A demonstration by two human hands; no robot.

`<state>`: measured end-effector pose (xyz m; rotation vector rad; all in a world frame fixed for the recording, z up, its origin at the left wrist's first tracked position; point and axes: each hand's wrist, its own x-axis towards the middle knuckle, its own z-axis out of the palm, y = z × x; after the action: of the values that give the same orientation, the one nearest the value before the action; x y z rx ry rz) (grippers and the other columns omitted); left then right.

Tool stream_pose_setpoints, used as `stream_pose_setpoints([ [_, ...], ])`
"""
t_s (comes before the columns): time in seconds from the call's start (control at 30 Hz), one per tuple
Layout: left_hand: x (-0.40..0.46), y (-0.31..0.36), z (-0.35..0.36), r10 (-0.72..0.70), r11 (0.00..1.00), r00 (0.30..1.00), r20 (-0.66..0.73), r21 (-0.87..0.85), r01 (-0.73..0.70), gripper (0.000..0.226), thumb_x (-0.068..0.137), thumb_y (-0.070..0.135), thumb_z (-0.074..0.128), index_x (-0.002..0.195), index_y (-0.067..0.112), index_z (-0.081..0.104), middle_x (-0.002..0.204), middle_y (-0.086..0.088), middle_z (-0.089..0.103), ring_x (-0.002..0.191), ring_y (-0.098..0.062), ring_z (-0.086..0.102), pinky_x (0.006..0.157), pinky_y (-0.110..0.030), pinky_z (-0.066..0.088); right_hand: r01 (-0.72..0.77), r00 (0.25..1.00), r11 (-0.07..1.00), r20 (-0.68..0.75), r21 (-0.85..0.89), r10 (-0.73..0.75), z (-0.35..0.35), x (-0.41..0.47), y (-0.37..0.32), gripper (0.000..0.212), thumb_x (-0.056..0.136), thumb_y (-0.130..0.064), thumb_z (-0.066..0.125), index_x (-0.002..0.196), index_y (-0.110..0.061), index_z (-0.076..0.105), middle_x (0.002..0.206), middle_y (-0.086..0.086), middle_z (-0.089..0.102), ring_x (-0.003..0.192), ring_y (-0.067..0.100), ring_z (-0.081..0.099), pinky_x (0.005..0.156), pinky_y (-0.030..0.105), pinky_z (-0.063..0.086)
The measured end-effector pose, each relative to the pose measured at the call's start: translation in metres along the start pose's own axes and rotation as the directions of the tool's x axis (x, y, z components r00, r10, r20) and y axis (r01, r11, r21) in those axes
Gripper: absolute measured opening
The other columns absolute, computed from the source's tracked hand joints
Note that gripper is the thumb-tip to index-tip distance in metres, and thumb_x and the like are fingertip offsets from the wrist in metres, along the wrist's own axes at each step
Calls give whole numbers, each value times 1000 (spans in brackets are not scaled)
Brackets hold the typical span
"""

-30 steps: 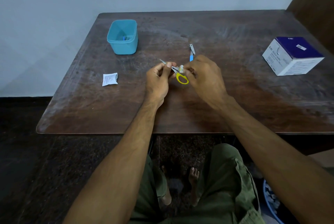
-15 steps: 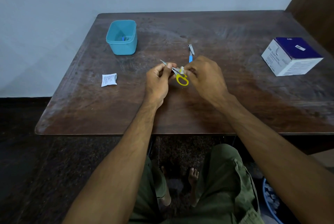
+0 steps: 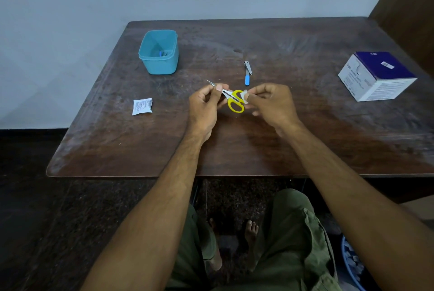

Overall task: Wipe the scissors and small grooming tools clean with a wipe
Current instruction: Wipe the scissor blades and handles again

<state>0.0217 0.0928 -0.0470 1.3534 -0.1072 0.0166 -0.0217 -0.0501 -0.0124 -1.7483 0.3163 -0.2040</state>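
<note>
dark wooden table [image 3: 305,145]: my left hand [image 3: 204,107] pinches the scissors [image 3: 231,98] blades; right hand [image 3: 270,103], pinching the wipe [image 3: 243,96], has slid onto the yellow handles, blades done.

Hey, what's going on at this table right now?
A person seated at a wooden table is cleaning small yellow-handled scissors. The left hand pinches the blades, and the right hand holds a small white wipe against the handle end. A nail clipper lies just beyond the hands. A teal tub with something blue inside sits far left, a torn white sachet lies near it, and a blue-and-white box stands at right.
</note>
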Motion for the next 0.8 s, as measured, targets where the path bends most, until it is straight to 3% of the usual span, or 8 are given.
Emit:
stream_pose_setpoints([
  [0.17,-1,3,2,-33,999,999,8,-14,34,22,99,14,50,99,1,68,88,-2,70,77,-5,67,70,-18,53,-42,997,989,-65,139,51,5,-4,4,12,86,-5,69,76,-11,66,70,2,71,55,5,68,55,17,55],
  [0.37,-8,11,5,-82,996,995,64,-13,83,17,98,15,54,91,8,68,77,1,74,74,-9,70,70,-21,56,-56,985,937,-134,346,109,10,-6,5,12,87,-2,68,77,-9,65,74,5,71,58,7,69,62,19,58],
  [0.47,-16,10,3,-130,991,988,80,-31,133,15,94,12,60,100,2,68,85,-10,74,78,-19,71,72,-22,57,-26,978,910,-178,413,109,15,-6,0,12,87,-2,67,78,-9,64,73,6,71,60,8,69,63,20,58],
  [0.63,-23,11,2,-154,983,988,-24,-105,150,7,91,7,63,94,5,69,83,-10,72,74,-16,70,68,-21,57,5,981,907,-177,420,77,29,-9,-1,11,88,-2,65,80,-9,64,73,5,71,61,9,70,59,18,55],
  [0.8,-18,13,-9,-174,984,979,-105,-45,170,7,91,8,64,93,6,70,81,-7,73,72,-16,72,65,-21,56,-24,993,952,-105,304,58,34,-8,1,7,87,-9,69,82,-13,66,75,2,72,69,11,72,59,19,55],
])
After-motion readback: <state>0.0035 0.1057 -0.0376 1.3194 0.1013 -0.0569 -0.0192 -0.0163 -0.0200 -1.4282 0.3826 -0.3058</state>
